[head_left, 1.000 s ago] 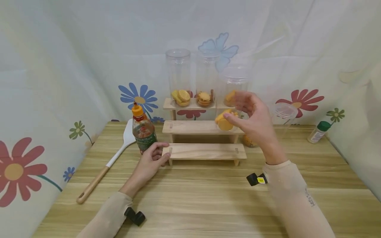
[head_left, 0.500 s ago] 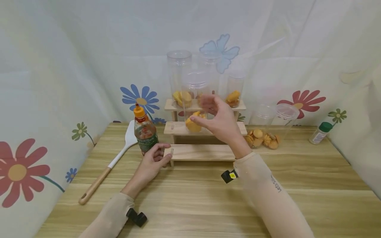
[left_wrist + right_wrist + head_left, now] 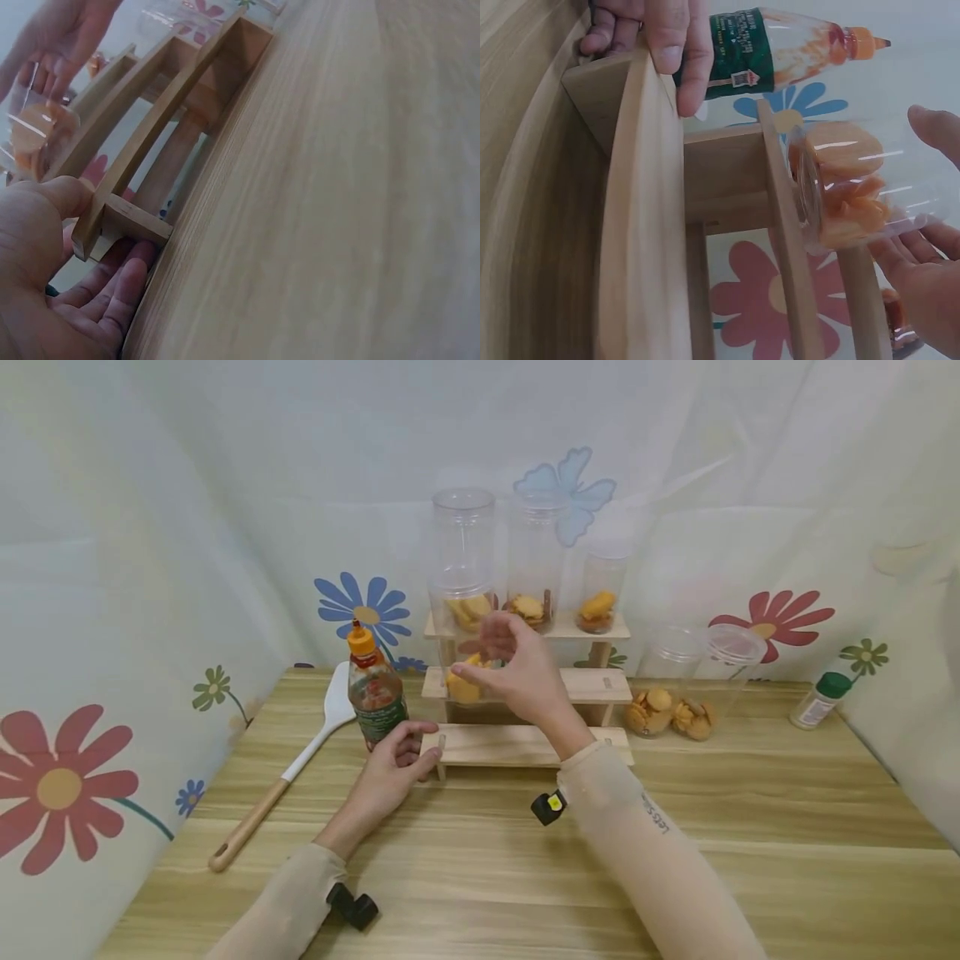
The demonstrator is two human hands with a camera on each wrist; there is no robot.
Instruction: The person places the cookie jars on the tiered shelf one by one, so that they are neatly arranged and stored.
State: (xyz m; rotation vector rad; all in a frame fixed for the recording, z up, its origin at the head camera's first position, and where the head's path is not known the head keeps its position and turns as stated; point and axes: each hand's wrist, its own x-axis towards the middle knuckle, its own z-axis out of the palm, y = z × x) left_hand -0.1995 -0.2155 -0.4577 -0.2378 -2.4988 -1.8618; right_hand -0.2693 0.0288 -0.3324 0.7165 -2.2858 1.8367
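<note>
by the left end of the middle step (image 3: 588, 684), the right hand (image 3: 525, 672) holds a clear jar (image 3: 457, 643); the left hand (image 3: 392, 768) grips the bottom step (image 3: 498, 743).

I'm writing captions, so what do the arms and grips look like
Left sleeve and right sleeve are beige, the right with dark lettering. Each carries a small black device; the right's has a yellow tag. Left grip and right grip are bare.
</note>
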